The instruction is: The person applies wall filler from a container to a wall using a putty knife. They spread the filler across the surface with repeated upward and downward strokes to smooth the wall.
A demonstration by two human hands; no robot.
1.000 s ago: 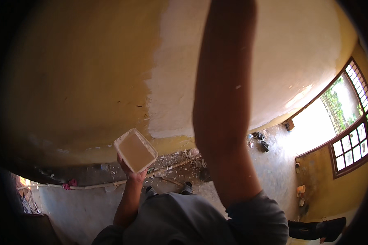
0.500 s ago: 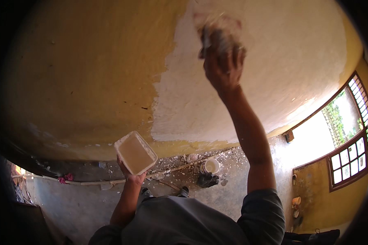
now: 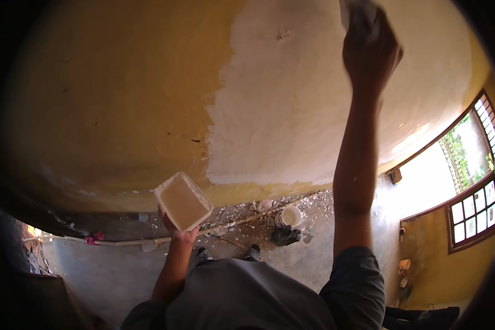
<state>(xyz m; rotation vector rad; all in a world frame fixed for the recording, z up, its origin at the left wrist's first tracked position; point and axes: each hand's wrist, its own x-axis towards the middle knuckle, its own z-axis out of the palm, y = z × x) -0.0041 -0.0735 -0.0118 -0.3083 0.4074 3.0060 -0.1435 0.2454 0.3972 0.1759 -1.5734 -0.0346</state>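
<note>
My left hand (image 3: 185, 236) is closed around a square, pale tub (image 3: 202, 218), holding it from below at waist height in front of the wall. Smooth beige paste (image 3: 182, 201) fills much of the tub. High up on the right, my right hand (image 3: 373, 52) is raised to the wall (image 3: 291, 104), its fingers closed on a flat-bladed scraper (image 3: 344, 14). The top of the picture cuts off part of that blade, and blur hides its details. Whitish coating covers the wall around this hand, with a small rough patch (image 3: 283, 34) on it; yellow-brown wall (image 3: 121, 99) lies to the left.
Near the wall's foot stands a white bucket (image 3: 290, 216), with a black bag (image 3: 286, 235) beside it. A long pole (image 3: 132, 242) lies along the floor among scattered white flakes. My feet (image 3: 252, 252) are close to it. At the right is a window (image 3: 473, 212) with a dark frame.
My right hand has swept up and to the right across the coated wall with the scraper. A rough patch now shows where it was. The tub in my left hand has hardly moved.
</note>
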